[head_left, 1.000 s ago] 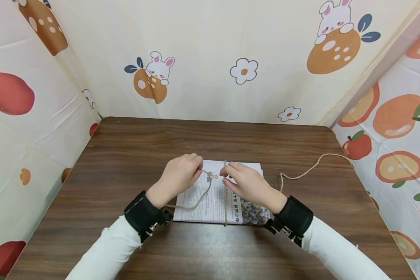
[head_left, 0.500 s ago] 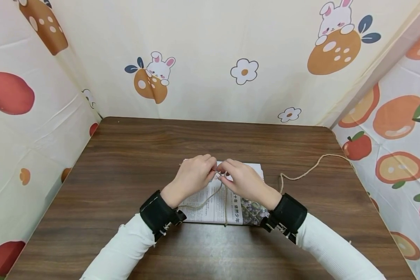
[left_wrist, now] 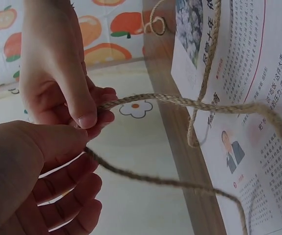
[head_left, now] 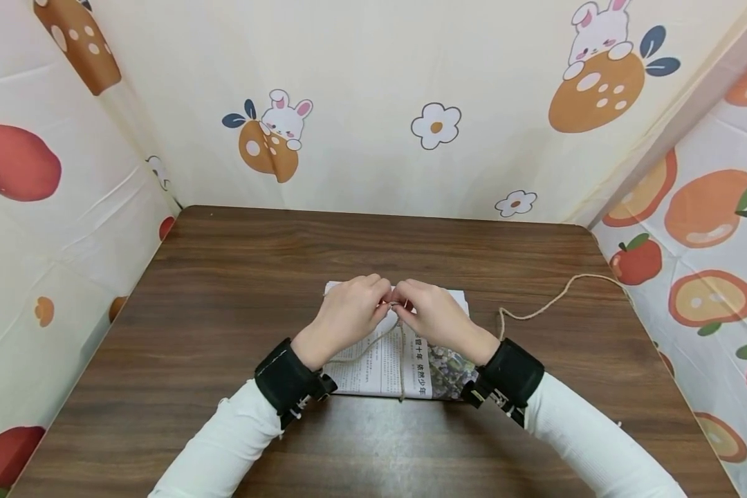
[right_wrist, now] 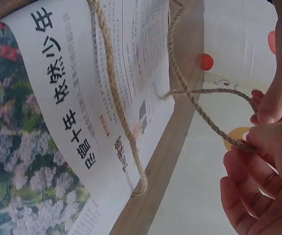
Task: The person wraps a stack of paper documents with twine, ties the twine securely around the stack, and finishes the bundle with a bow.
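A flat newspaper-covered bundle (head_left: pixel 373 373) lies on the table, with a strand of twine (right_wrist: pixel 116 93) running across its top. Both hands meet above its far half in the head view. My left hand (head_left: pixel 352 311) pinches a length of twine (left_wrist: pixel 150 179) between thumb and forefinger, its other fingers loosely bent. Right beside it, fingertips close together, my right hand (head_left: pixel 438 315) pinches another length of the twine (right_wrist: pixel 206 117). From the fingertips both lengths slope down toward the newspaper in the wrist views. The fingers partly hide where the lengths come together.
The brown wooden table (head_left: pixel 274 242) extends around the bundle. A loose tail of twine (head_left: pixel 554 299) trails over it to the right edge. Printed cloth walls (head_left: pixel 361 138) stand at the back and both sides. Each wrist wears a black camera strap (head_left: pixel 286 377).
My left hand has moved right, bringing its twine up against my right hand's fingertips. The right hand has shifted only slightly. The bundle has stayed in place.
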`<state>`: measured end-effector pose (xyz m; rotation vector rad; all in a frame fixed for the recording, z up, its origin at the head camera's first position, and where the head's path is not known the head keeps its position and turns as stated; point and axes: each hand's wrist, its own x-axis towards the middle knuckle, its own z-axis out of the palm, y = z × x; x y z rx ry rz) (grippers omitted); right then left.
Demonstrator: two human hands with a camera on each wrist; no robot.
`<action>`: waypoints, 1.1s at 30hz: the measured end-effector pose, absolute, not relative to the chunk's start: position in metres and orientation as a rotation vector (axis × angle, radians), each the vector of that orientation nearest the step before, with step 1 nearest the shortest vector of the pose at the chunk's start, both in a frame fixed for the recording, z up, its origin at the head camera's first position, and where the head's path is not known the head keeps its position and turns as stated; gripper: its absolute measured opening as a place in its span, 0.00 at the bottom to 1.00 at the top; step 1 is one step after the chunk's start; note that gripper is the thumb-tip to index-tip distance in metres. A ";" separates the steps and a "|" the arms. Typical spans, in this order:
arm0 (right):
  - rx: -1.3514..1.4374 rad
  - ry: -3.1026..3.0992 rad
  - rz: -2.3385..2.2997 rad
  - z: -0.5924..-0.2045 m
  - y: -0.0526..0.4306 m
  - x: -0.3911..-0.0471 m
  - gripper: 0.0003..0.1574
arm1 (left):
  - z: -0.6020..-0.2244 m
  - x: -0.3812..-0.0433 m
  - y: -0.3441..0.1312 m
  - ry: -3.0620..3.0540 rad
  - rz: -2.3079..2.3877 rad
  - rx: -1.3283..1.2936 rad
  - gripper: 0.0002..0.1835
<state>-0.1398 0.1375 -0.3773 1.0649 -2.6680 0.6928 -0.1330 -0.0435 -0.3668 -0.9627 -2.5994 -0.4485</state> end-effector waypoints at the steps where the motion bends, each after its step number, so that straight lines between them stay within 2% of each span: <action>1: 1.063 -2.668 0.699 -0.376 0.138 -0.141 0.04 | -0.367 -0.133 -0.044 -2.605 -0.454 -0.956 0.05; 23: 0.691 -2.735 0.935 -0.361 0.191 -0.164 0.03 | -0.394 -0.119 -0.087 -2.801 -0.485 -0.769 0.04; 33: 0.362 -2.849 1.027 -0.350 0.219 -0.170 0.08 | -0.405 -0.115 -0.094 -2.826 -0.489 -0.760 0.05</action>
